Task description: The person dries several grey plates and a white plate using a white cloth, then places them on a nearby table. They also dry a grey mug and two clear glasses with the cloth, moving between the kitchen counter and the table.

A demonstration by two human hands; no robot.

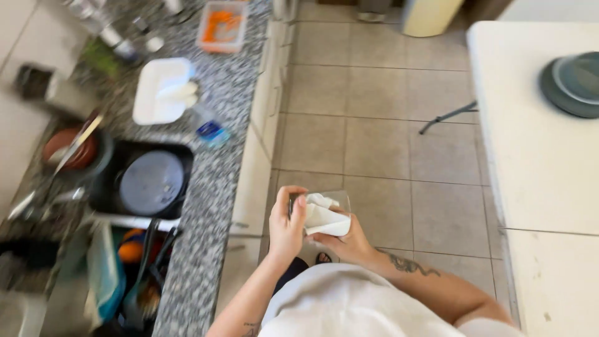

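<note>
Tiled floor lay below the hands. Left hand (286, 226) gripped a clear glass (340, 201) from its left side; right hand (347, 242) pressed a white cloth (324, 217) into it. Farther left: granite counter (215, 187), sink (103, 187).

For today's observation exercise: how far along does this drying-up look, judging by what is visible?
Done: plates sit stacked on the white table. In hand: the left hand holds a clear glass while the right hand presses a white cloth into it. Left: a pan sits in the sink.
</note>
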